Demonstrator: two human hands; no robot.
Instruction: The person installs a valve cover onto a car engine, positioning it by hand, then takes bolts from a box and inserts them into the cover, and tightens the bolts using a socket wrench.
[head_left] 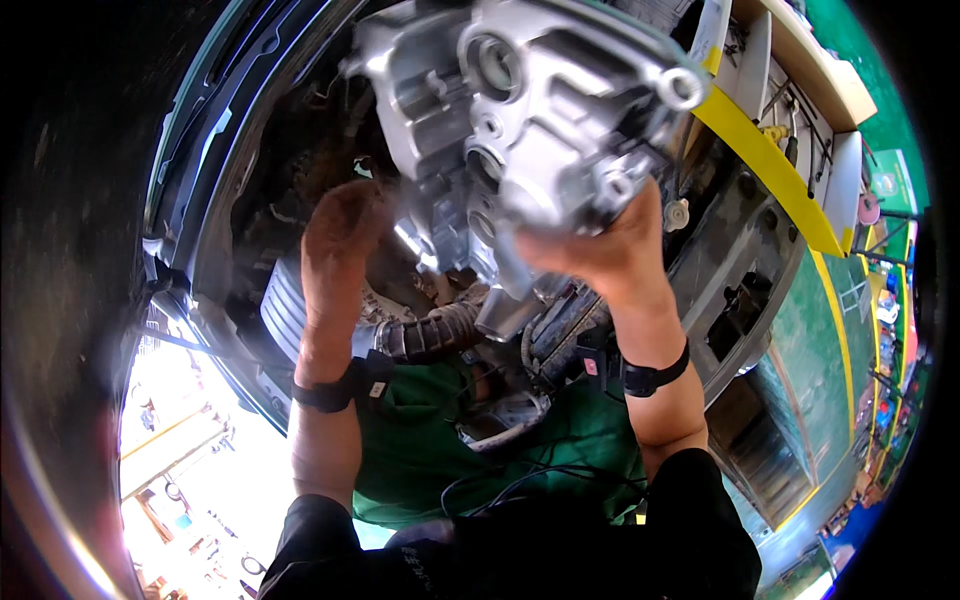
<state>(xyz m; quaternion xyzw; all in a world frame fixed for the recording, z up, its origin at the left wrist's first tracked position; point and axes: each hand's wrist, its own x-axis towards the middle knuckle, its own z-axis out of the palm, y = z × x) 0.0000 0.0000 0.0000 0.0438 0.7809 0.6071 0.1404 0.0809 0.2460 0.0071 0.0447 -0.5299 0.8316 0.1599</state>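
Green floor (818, 385) with yellow lines (836, 320)

Cast-metal housing (580, 120) is all bright silver, ribbed hose (435, 335) basically brownish-black, wrist straps (655, 378) and sleeves (700, 520) just plain black. Floor's (805, 380) green with yellow lines, plus there's one super loud yellow strip (775, 170).

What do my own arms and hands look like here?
Your left hand and right hand look gloveless, though blurred. Bare forearms emerge from black sleeves. Each wears a black wrist strap with a small dark box; the left box bears a pale label.
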